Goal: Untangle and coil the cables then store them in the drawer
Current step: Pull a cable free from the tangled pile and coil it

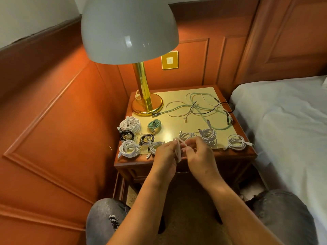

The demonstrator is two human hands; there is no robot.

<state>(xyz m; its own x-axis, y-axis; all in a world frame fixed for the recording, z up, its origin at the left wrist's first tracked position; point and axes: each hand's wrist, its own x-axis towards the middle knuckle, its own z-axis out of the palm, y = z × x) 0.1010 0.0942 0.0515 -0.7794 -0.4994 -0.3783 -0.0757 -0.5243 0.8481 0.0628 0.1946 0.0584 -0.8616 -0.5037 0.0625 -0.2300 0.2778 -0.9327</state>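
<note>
We hold a white cable (178, 149) between both hands over the near edge of the nightstand (235, 156): our left hand (164, 152) grips its gathered loops, and our right hand (198, 152) pinches a strand. Coiled white, black and green cables (154, 125) lie along the near and left side. A tangle of loose cables (203, 108) sprawls at the far right, beside the lamp (143, 96).

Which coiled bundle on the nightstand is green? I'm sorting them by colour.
The small mint-green coil, lying just in front of the lamp base. The other coiled bundles around it are white or black; the remaining green cable still lies loose.
</note>
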